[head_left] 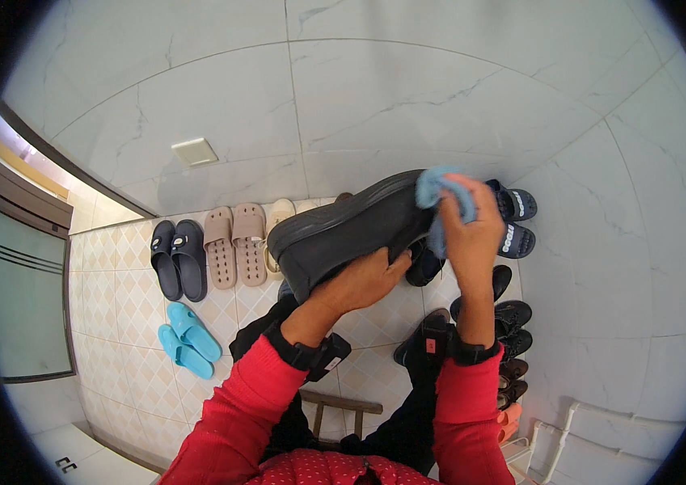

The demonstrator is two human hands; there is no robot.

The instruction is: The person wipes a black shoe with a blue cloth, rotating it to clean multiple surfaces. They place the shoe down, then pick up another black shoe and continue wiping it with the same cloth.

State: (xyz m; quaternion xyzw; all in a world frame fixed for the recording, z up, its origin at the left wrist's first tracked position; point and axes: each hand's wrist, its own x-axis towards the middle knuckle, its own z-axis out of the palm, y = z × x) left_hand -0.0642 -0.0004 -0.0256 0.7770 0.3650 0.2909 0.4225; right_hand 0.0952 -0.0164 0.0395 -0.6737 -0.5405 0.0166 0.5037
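A large black shoe (343,232) is held up in front of me, tipped on its side so its thick sole edge faces the wall. My left hand (363,281) grips it from the near side, with some fingers hidden behind it. In my right hand (472,230) is a bunched light-blue cloth (433,187), pressed against the shoe's right end. My right fingers are curled round the cloth.
Along the wall stand dark slippers (189,259), beige slippers (249,246) and turquoise slippers (191,335). More dark slides (517,240) and several shoes (512,315) line the right wall. A wooden stool (343,402) shows between my legs. White pipes (565,428) run at lower right.
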